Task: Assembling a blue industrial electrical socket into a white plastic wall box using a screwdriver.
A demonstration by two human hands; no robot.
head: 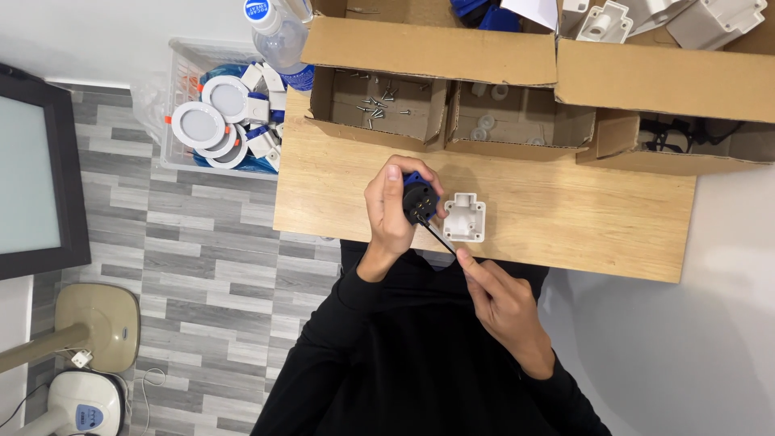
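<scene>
Black-and-blue plug insert [419, 199] | small, rigid, likely light; left hand [390, 211] clamps its sides | right hand [502, 300] pinches thin screwdriver [437, 236] | white housing [465, 217] beside.

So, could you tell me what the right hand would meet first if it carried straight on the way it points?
Probably the black-and-blue plug in the left hand; the right hand aims its thin screwdriver at it.
</scene>
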